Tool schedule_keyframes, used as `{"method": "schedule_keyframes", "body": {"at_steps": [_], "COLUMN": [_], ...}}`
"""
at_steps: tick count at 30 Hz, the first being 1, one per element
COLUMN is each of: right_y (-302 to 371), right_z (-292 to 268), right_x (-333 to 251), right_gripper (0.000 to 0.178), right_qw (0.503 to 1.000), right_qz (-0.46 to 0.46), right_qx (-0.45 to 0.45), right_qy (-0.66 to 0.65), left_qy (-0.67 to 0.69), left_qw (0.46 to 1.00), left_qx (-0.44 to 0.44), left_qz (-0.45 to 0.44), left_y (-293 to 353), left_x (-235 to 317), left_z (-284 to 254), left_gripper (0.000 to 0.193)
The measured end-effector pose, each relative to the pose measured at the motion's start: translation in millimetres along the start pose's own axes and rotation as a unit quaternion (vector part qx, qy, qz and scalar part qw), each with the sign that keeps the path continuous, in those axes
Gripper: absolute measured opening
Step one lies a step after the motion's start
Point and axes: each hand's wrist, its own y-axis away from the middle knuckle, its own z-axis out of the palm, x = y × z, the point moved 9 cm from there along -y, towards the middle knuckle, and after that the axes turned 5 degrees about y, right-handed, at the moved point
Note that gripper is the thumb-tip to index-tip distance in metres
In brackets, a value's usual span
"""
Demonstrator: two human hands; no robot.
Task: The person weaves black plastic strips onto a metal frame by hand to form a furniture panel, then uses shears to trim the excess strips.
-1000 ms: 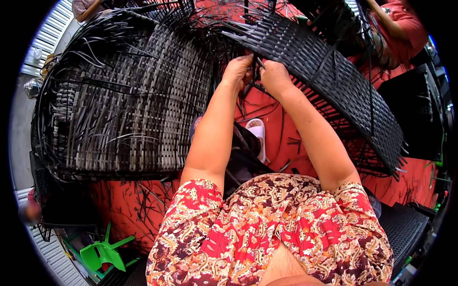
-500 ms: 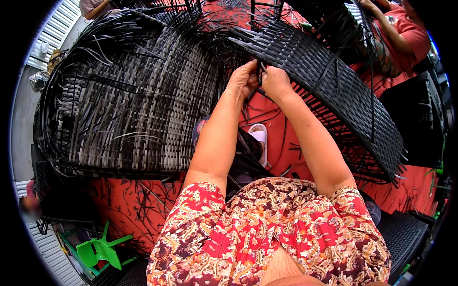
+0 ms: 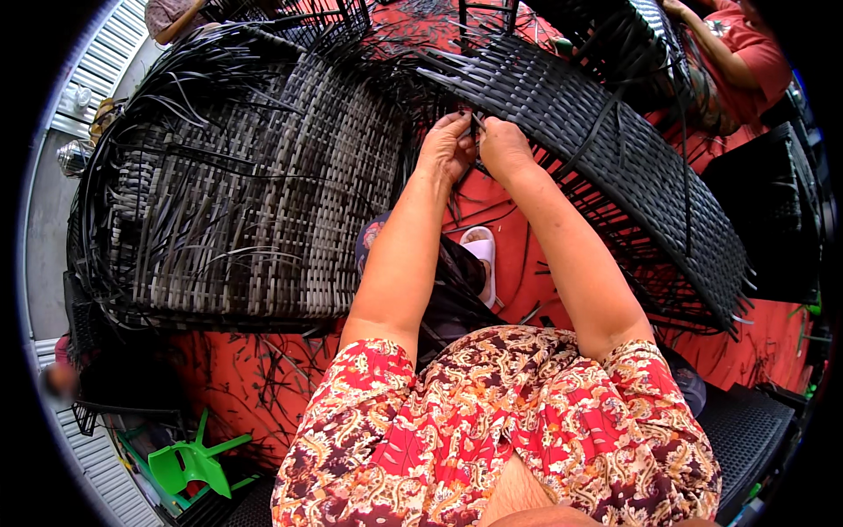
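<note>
Both my hands meet at the near edge of a long dark woven wicker panel (image 3: 580, 123), close to its far left end, where loose strip ends stick out. My left hand (image 3: 450, 147) is closed, thumb and forefinger pinching a black weaving strip (image 3: 475, 126). Beside it, my right hand (image 3: 503, 147) is curled shut around the same spot, knuckles up. Its fingertips are hidden under the hand. Left of my arms stands a large grey-and-black woven wicker piece (image 3: 263, 193), with a shaggy fringe of loose strips along its far and left edges.
Cut strips litter the red floor (image 3: 255, 378). A white slipper (image 3: 481, 255) is on a foot between my arms. A green plastic stool (image 3: 189, 465) lies at lower left. One person in a red shirt (image 3: 762, 66) is at far right, another person's arm (image 3: 180, 22) at far left.
My hands stay together at the panel's edge, with the fingers shifting slightly around the strip. The whole view has moved a little.
</note>
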Motion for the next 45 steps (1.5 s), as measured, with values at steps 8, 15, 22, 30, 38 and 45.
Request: {"method": "schedule_keyframes", "body": {"at_steps": [8, 15, 22, 30, 38, 45], "right_y": [88, 179, 179, 108, 54, 66], "right_z": [-36, -50, -92, -83, -28, -24], "right_x": [-5, 80, 78, 6, 15, 44], "right_gripper": [0.02, 0.018, 0.015, 0.016, 0.016, 0.033], "right_qw": [0.965, 0.984, 0.971, 0.978, 0.988, 0.994], "right_qz": [-0.198, -0.073, -0.102, -0.164, -0.023, 0.06], "right_qx": [0.057, -0.026, 0.101, 0.087, -0.06, -0.038], "right_qy": [-0.161, -0.159, -0.192, -0.095, 0.139, 0.08], "left_qy": [-0.044, -0.115, -0.101, -0.122, -0.087, -0.074], "left_qw": [0.976, 0.951, 0.973, 0.979, 0.988, 0.989], "left_qx": [0.027, 0.074, 0.079, 0.059, 0.017, 0.009], "left_qz": [0.21, 0.279, 0.193, 0.153, 0.129, 0.128], "left_y": [10, 0, -15, -5, -17, -20], "left_x": [65, 115, 102, 93, 81, 87], "left_z": [7, 20, 3, -2, 3, -8], "left_gripper": [0.015, 0.017, 0.018, 0.017, 0.012, 0.014]}}
